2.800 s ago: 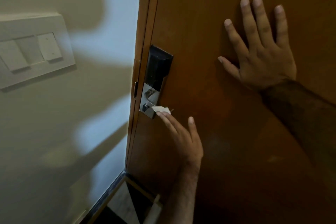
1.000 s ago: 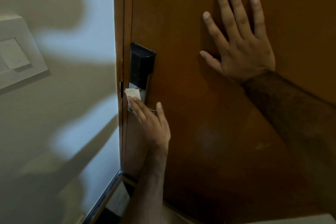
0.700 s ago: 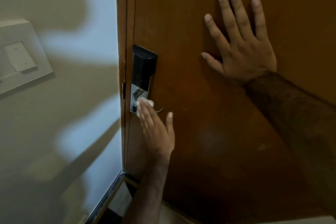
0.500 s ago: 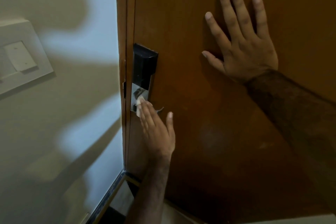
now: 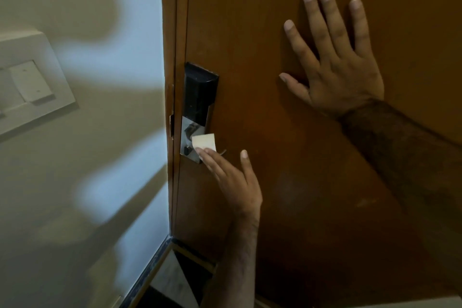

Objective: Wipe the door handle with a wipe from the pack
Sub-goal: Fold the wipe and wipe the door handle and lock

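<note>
Wiping step in hand: wipe [image 5: 204, 142] pressed on door handle [image 5: 193, 136] plate by left hand [image 5: 233, 179] fingertips. Right hand [image 5: 336, 65] spread flat, empty, on door [image 5: 287, 182]. Next, by judgement: lever itself to be rubbed.

wall: cream painted wall [image 5: 95, 170], soft shadows | switch: white plastic switch plate [image 5: 27, 82] | door: brown wooden door [image 5: 312, 182] | floor: pale floor strip [image 5: 172, 280]
</note>
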